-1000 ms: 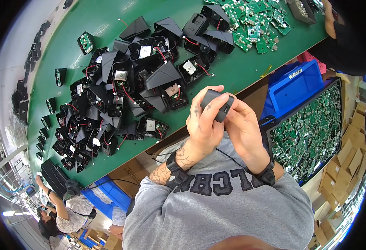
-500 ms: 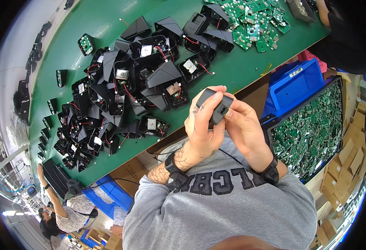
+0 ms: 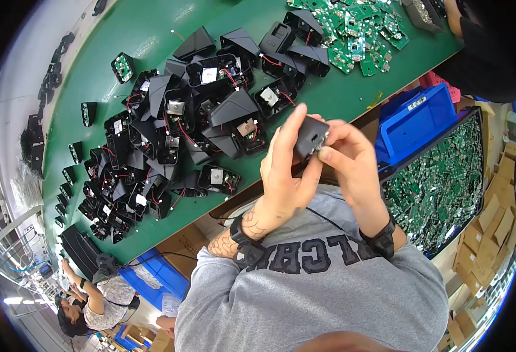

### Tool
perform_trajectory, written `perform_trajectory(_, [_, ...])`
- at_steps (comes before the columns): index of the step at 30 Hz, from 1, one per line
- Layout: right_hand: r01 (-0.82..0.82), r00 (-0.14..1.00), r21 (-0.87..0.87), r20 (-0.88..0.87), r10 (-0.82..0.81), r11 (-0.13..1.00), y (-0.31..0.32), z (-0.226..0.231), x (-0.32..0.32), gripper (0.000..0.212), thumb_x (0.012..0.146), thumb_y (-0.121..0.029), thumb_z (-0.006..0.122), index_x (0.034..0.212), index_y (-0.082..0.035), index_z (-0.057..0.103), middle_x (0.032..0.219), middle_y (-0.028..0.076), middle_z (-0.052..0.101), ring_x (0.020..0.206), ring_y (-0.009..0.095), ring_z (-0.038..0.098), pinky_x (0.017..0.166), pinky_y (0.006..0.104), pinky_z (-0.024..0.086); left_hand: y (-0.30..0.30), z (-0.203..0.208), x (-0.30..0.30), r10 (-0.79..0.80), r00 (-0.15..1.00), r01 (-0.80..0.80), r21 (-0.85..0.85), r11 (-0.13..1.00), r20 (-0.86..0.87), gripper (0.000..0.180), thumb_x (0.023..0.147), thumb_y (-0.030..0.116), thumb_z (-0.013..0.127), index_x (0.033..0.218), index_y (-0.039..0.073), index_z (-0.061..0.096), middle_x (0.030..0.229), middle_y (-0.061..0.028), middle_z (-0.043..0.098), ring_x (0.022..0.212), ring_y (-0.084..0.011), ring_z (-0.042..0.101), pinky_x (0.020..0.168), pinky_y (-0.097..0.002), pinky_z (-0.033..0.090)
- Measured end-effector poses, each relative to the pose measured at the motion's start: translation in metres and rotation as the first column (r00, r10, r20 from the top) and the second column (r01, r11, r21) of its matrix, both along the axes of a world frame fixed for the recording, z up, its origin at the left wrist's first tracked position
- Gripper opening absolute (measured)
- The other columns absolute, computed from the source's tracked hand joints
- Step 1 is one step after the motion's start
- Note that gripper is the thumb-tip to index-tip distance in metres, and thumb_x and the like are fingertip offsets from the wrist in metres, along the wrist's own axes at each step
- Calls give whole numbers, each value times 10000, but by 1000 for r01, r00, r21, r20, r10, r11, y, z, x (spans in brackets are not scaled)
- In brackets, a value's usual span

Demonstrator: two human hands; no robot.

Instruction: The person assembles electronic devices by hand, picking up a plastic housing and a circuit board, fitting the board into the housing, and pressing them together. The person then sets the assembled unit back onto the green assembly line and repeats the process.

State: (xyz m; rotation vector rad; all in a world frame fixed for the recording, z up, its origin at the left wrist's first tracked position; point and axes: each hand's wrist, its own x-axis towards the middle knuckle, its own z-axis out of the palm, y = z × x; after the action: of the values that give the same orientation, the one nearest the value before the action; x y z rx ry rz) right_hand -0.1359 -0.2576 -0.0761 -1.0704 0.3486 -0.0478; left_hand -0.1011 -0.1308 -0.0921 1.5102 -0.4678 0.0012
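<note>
Black and slotted, one casing (image 3: 308, 134) is sitting between two hands, by the near edge of the green surface (image 3: 340, 94). The left hand (image 3: 280, 176) is wrapping its fingers around the casing's left side; the right hand (image 3: 357, 161) is pinching the right edge. The slot is facing up toward the wearer's head; fingers are hiding too much for me to tell the long axis. About eight shells (image 3: 88, 114) are standing in a row beside a heap (image 3: 233, 107) and one pile of boards (image 3: 354, 35), both defying counting.
</note>
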Motion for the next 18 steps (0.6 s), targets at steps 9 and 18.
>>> perform_trajectory(9, [28,992,-553,120,47,833,-17,9,9,223,723,66,741,935,45,677,919,70,644,782,121,603,693,228,487,13,21,18,-204,857,205,-50,977,-473,763,787,-37,641,1466,124,333,1100,-61,603,932,-96,598,712,-241,523])
perform_trajectory(18, [-41,996,58,-77,46,997,-31,-6,4,149,850,-79,674,975,-4,642,884,58,676,694,93,611,569,203,470,28,25,24,-534,597,307,-445,841,-598,818,809,-9,704,1481,108,253,1345,-89,435,1122,-156,539,918,-295,489])
